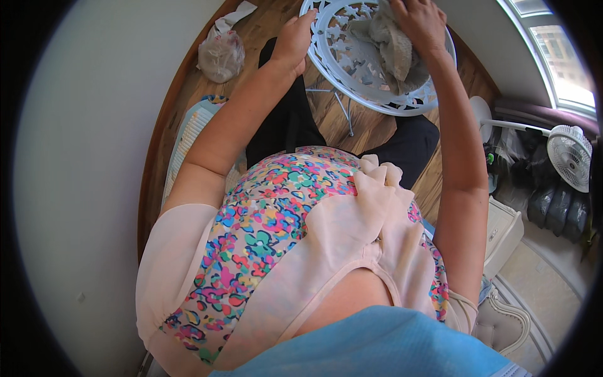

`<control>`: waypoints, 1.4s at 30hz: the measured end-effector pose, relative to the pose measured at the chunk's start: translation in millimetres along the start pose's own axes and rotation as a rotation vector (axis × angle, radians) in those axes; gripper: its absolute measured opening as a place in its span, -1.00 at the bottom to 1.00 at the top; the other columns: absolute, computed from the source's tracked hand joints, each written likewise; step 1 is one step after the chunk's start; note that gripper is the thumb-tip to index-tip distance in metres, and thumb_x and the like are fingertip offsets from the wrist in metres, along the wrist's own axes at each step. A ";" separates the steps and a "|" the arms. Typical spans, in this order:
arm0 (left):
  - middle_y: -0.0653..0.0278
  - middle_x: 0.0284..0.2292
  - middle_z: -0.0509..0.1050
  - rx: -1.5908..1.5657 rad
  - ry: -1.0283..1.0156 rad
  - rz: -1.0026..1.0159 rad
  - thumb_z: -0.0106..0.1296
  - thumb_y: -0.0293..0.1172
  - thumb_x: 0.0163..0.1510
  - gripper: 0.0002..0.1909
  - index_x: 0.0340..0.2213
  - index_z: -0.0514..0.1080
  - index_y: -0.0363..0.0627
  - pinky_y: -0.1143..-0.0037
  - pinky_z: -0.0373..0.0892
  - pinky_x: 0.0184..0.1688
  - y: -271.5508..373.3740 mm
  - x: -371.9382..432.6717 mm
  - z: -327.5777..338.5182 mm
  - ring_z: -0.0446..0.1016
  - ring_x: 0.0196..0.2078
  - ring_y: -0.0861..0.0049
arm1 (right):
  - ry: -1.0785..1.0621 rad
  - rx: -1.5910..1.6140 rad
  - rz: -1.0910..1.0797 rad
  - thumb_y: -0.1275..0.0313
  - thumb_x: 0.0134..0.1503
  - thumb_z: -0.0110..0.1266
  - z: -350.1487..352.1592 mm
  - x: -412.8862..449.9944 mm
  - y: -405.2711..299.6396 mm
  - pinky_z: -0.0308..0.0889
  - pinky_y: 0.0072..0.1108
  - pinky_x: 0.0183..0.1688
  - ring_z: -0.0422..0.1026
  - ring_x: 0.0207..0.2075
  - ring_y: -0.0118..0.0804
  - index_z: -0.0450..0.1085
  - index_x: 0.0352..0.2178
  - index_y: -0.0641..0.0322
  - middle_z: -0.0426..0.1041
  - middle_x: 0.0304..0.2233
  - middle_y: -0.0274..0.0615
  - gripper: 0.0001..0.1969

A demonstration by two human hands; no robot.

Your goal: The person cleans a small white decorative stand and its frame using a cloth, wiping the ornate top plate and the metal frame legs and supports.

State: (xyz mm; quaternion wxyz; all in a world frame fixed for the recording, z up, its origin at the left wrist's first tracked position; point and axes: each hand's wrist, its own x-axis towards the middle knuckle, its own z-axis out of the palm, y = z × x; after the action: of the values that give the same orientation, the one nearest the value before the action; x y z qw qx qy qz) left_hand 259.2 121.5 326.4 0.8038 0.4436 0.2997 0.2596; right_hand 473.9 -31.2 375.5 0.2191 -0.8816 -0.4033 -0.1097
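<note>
Before me stands a small round white table (325, 66) with a cut-out floral pattern in its top and thin legs. My left hand (293, 43) grips its rim on the left, the thumb lying over the edge. On the right part of the tabletop lies a crumpled grey-beige cloth (395, 49). My right hand (422, 23) is closed over the cloth's far side, pressing it against the table; part of the fingers is cut off by the top of the picture.
A tied plastic bag (221, 55) rests on the wood floor (372, 127) by the left wall. A ribbed light-coloured mat or pad (191, 132) lies beside me. At right are a white fan (569, 158), a white cabinet (501, 231), dark wrapped items (556, 207) and a window (560, 56).
</note>
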 end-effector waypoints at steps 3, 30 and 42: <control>0.26 -0.40 0.48 -0.146 0.005 -0.013 -0.01 -0.21 0.20 -0.70 -0.26 0.41 -0.25 0.49 0.43 -0.29 23.1 -24.4 24.6 0.49 -0.37 0.55 | -0.148 -0.150 -0.106 0.24 0.23 -0.08 9.6 0.6 -18.7 0.31 -0.41 0.07 0.40 0.03 -0.20 0.33 0.07 0.15 0.36 0.07 -0.18 -0.58; 0.33 -0.31 0.48 -0.069 -0.016 0.093 -0.16 -0.33 0.30 -0.65 0.05 0.36 -0.18 0.58 0.38 -0.30 5.3 -42.7 33.7 0.41 -0.34 0.69 | -0.134 -0.391 -0.145 0.29 0.14 -0.02 25.1 1.8 -65.6 0.43 -0.30 -0.09 0.54 -0.19 -0.05 0.46 -0.15 0.20 0.50 -0.14 0.01 -0.69; 0.29 -0.30 0.51 -0.194 -0.021 0.141 -0.14 -0.31 0.27 -0.67 -0.02 0.39 -0.21 0.54 0.42 -0.32 2.7 -33.0 28.1 0.46 -0.34 0.63 | -0.765 -0.013 -0.695 0.59 -0.03 0.01 -66.5 -71.3 -94.8 0.37 -0.34 -0.06 0.45 -0.11 -0.12 0.47 -0.17 0.16 0.42 -0.20 -0.13 -0.66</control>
State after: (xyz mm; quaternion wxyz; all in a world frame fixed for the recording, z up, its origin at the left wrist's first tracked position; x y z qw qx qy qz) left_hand 256.1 84.6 349.1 0.8256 0.3866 0.2328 0.3387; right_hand 354.5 -55.1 435.9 0.0011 -0.6741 -0.7229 0.1517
